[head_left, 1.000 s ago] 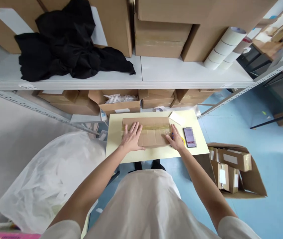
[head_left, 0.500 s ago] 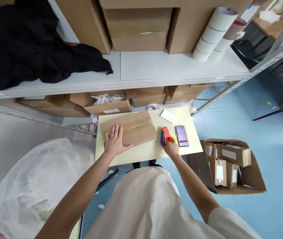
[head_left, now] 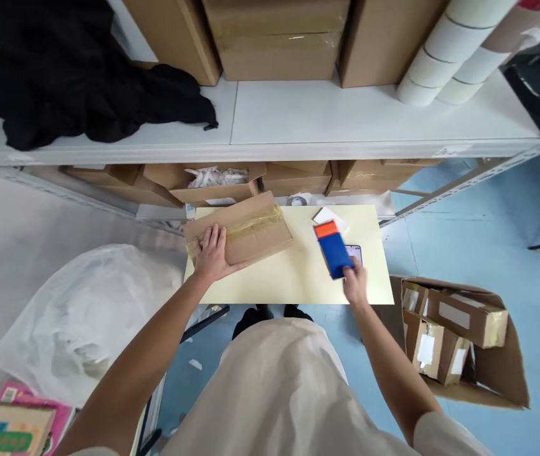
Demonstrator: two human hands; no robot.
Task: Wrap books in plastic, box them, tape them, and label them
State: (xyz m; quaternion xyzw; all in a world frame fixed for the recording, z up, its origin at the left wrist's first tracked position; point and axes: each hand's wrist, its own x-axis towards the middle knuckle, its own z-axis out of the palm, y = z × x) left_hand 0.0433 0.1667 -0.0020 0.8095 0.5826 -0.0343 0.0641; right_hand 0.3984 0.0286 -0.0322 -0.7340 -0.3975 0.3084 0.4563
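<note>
My left hand (head_left: 211,256) lies on the left end of a closed cardboard box (head_left: 260,231), fingers spread over its top and thumb stretched along its near edge. Yellowish clear tape runs along the box, which sits askew on the small pale yellow table (head_left: 279,285). In my right hand (head_left: 355,282) is a tape dispenser (head_left: 336,253), lifted and turned so a flat blue face and an orange end show. Its tape roll is hidden. Partly beneath it on the table are a phone (head_left: 355,253) and a white block-like thing (head_left: 330,217).
A shelf (head_left: 345,120) crosses ahead, bearing black cloth (head_left: 94,82), boxes and white rolls (head_left: 440,57). Under it stands an open carton (head_left: 213,190) of white items. On the floor, a large carton (head_left: 507,342) holds several parcels at right; a translucent plastic bag (head_left: 75,316) bulges at left.
My right hand has moved right and turned the tape dispenser, bringing its blue face into view. The box has swung slightly counterclockwise under my left hand. The camera view has also shifted.
</note>
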